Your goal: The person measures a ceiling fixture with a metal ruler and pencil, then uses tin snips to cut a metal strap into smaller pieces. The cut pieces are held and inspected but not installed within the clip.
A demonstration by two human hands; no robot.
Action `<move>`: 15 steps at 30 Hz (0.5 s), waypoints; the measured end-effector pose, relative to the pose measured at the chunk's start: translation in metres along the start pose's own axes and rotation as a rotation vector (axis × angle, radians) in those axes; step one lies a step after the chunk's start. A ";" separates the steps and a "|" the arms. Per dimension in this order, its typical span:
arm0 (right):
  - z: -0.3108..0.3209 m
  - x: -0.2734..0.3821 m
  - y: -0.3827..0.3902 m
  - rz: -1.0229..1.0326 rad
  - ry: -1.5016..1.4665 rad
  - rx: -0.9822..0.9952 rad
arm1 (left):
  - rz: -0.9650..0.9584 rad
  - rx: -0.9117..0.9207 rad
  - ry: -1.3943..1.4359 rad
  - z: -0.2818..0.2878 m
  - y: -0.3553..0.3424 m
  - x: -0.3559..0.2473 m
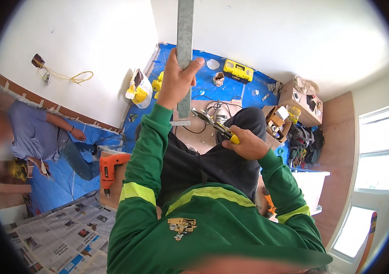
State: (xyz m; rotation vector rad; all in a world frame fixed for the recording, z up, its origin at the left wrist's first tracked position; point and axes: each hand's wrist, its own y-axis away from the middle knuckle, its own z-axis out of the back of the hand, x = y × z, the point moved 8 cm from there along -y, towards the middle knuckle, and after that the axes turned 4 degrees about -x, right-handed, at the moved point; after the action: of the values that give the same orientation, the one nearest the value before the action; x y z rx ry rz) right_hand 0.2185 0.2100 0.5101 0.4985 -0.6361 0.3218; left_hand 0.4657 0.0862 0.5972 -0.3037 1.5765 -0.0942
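My left hand (pixel 179 82) is closed around a long grey metal strip (pixel 185 27), which stands upright ahead of me and runs out of the top of the view. A short light flap (pixel 180 123) sits across the strip's lower end. In my right hand (pixel 248 144) is a pair of metal snips (pixel 212 122) with yellow-and-black handles. Their jaws are parted and lie just right of the strip's lower end, seemingly apart from it. Both hands are above my dark-trousered legs.
An orange drill (pixel 110 171) rests on a wooden surface at left, by newspaper sheets (pixel 62 237). Another person (pixel 37 130) is at far left. Blue sheeting (pixel 158 59) covers the floor. A yellow toolbox (pixel 238 71), cardboard boxes (pixel 290 98) and a cable (pixel 212 106) lie ahead.
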 end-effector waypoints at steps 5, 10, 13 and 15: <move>-0.019 -0.022 0.006 -0.182 -0.173 0.419 | -0.401 0.262 -0.409 -0.050 0.049 -0.004; -0.023 -0.041 0.026 -0.390 -0.588 0.772 | -0.887 0.760 -0.584 -0.106 0.127 0.020; -0.031 -0.046 0.037 -0.398 -0.773 0.797 | -0.757 0.598 -0.599 -0.097 0.107 0.036; -0.037 -0.052 0.043 -0.337 -0.760 0.697 | -0.456 0.384 -0.434 -0.071 0.070 0.047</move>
State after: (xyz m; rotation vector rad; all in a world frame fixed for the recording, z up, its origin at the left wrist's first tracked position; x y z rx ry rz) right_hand 0.1786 0.2587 0.4665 1.4163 -1.1574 0.0074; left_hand 0.3860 0.1323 0.5366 -0.3478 1.0100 -0.6359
